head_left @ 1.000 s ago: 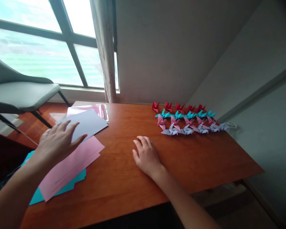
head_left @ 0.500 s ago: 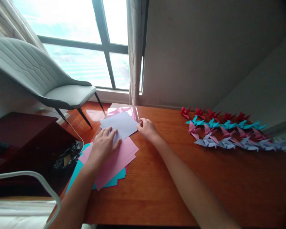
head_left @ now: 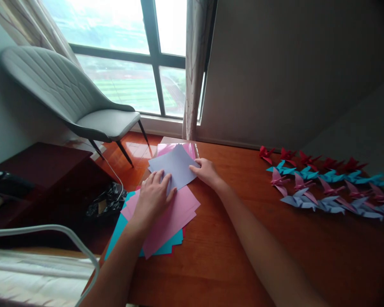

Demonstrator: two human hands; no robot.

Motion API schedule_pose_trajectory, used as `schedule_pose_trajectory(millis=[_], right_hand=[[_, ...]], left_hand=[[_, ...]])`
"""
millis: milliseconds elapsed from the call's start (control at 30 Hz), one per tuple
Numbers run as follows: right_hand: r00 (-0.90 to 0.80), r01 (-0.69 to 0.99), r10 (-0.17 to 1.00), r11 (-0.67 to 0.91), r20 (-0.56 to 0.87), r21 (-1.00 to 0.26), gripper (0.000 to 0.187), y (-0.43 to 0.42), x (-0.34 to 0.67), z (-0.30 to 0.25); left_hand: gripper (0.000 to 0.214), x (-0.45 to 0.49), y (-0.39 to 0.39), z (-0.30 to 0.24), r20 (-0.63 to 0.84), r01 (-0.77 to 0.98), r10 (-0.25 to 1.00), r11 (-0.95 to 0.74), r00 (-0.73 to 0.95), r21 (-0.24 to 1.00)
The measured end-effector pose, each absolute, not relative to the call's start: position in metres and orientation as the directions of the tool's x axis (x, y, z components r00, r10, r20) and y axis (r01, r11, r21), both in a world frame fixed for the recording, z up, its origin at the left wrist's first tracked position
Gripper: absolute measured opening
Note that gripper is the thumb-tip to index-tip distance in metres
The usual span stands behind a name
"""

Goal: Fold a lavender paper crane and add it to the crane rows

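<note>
A lavender paper sheet [head_left: 176, 164] lies on top of a stack of pink paper [head_left: 174, 213] and teal paper [head_left: 118, 234] at the left end of the wooden table [head_left: 243, 238]. My left hand [head_left: 153, 198] rests flat on the stack, its fingertips on the lavender sheet's near edge. My right hand [head_left: 206, 171] pinches the sheet's right corner. Rows of folded paper cranes [head_left: 323, 183] in red, teal, pink and lavender sit at the far right.
A shiny pink plastic packet [head_left: 166, 148] lies under the sheet at the table's back. A grey chair [head_left: 77, 106] stands by the window. A dark low cabinet [head_left: 35, 170] and a black bag [head_left: 107, 200] are at left; a white cable [head_left: 51, 238] curves near me.
My right hand moved from the table's middle to the lavender sheet's right corner and pinched it. My left hand settled on the stack. My view turned left.
</note>
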State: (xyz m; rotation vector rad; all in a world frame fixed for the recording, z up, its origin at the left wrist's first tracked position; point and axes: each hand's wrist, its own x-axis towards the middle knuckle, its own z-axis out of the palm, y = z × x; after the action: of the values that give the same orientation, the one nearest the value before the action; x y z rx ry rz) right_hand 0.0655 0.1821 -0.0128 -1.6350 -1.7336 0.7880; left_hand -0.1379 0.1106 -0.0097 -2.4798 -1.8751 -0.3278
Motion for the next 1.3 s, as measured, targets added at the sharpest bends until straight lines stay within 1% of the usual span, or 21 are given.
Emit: schedule_pose_trajectory(millis=[100, 200, 267, 367, 433, 467, 533, 567, 600, 633, 667, 733, 800, 900, 1000, 1100, 1200, 1300], right_hand=[[-0.020, 0.548, 0.997, 0.077, 0.079, -0.833, 0.020, 0.170, 0.072, -0.020], [0.028, 0.427, 0.995, 0.073, 0.094, -0.901, 0.022, 0.156, 0.085, -0.029], [0.068, 0.332, 0.995, 0.052, 0.079, -0.942, 0.028, 0.146, 0.096, -0.033], [0.099, 0.196, 0.994, 0.017, 0.037, -0.980, 0.037, 0.130, 0.110, -0.035], [0.098, 0.128, 0.995, 0.004, 0.016, -0.992, 0.041, 0.118, 0.117, -0.033], [0.099, 0.096, 0.995, 0.000, 0.010, -0.995, 0.043, 0.112, 0.119, -0.031], [0.099, 0.015, 0.995, -0.004, -0.003, -1.000, 0.045, 0.101, 0.125, -0.030], [0.097, -0.042, 0.995, -0.008, -0.012, -0.999, 0.045, 0.095, 0.129, -0.030], [0.096, -0.090, 0.995, -0.011, -0.019, -0.996, 0.044, 0.090, 0.133, -0.031], [0.099, -0.123, 0.995, -0.013, -0.025, -0.992, 0.042, 0.085, 0.137, -0.032], [0.110, -0.138, 0.994, -0.013, -0.028, -0.990, 0.040, 0.081, 0.142, -0.034], [0.151, -0.128, 0.988, -0.003, -0.022, -0.992, 0.037, 0.072, 0.153, -0.037], [0.182, -0.127, 0.983, 0.004, -0.020, -0.992, 0.036, 0.064, 0.163, -0.039], [0.197, -0.170, 0.979, -0.013, -0.047, -0.985, 0.037, 0.056, 0.173, -0.038], [0.269, -0.196, 0.960, -0.018, -0.071, -0.980, 0.039, 0.054, 0.175, -0.033], [0.319, -0.207, 0.945, -0.008, -0.075, -0.978, 0.040, 0.055, 0.175, -0.031], [0.323, -0.244, 0.942, -0.009, -0.090, -0.970, 0.038, 0.057, 0.175, -0.032], [0.330, -0.270, 0.938, -0.011, -0.103, -0.963, 0.036, 0.058, 0.176, -0.034]], left_hand=[[0.046, -0.138, 0.110, -0.010, 0.177, 0.947, 0.951, -0.282, 0.254, 0.152], [0.049, -0.138, 0.110, -0.009, 0.219, 0.930, 0.948, -0.280, 0.229, 0.238], [0.053, -0.138, 0.111, -0.006, 0.270, 0.893, 0.939, -0.300, 0.214, 0.336], [0.059, -0.136, 0.113, -0.001, 0.317, 0.785, 0.936, -0.308, 0.151, 0.537], [0.065, -0.133, 0.113, 0.003, 0.285, 0.645, 0.956, -0.260, 0.069, 0.719], [0.067, -0.130, 0.113, 0.005, 0.243, 0.533, 0.969, -0.227, 0.040, 0.815], [0.068, -0.123, 0.109, 0.008, 0.125, 0.254, 0.990, -0.138, 0.069, 0.957], [0.064, -0.120, 0.107, 0.010, 0.063, 0.126, 0.989, -0.080, 0.131, 0.989], [0.060, -0.115, 0.104, 0.011, -0.001, 0.045, 0.979, -0.008, 0.206, 0.999], [0.056, -0.111, 0.100, 0.012, -0.060, 0.001, 0.962, 0.062, 0.267, 0.998], [0.053, -0.106, 0.097, 0.013, -0.108, -0.016, 0.948, 0.118, 0.301, 0.993], [0.049, -0.096, 0.093, 0.015, -0.161, -0.015, 0.940, 0.173, 0.302, 0.985], [0.045, -0.086, 0.091, 0.016, -0.154, -0.012, 0.951, 0.163, 0.268, 0.987], [0.041, -0.074, 0.090, 0.018, -0.136, -0.013, 0.963, 0.142, 0.231, 0.990], [0.039, -0.066, 0.089, 0.018, -0.159, -0.017, 0.969, 0.165, 0.189, 0.986], [0.039, -0.061, 0.087, 0.014, -0.188, -0.066, 0.970, 0.200, 0.157, 0.978], [0.040, -0.060, 0.084, 0.012, -0.211, -0.129, 0.964, 0.233, 0.163, 0.964], [0.041, -0.062, 0.082, 0.012, -0.210, -0.155, 0.957, 0.243, 0.201, 0.958]])
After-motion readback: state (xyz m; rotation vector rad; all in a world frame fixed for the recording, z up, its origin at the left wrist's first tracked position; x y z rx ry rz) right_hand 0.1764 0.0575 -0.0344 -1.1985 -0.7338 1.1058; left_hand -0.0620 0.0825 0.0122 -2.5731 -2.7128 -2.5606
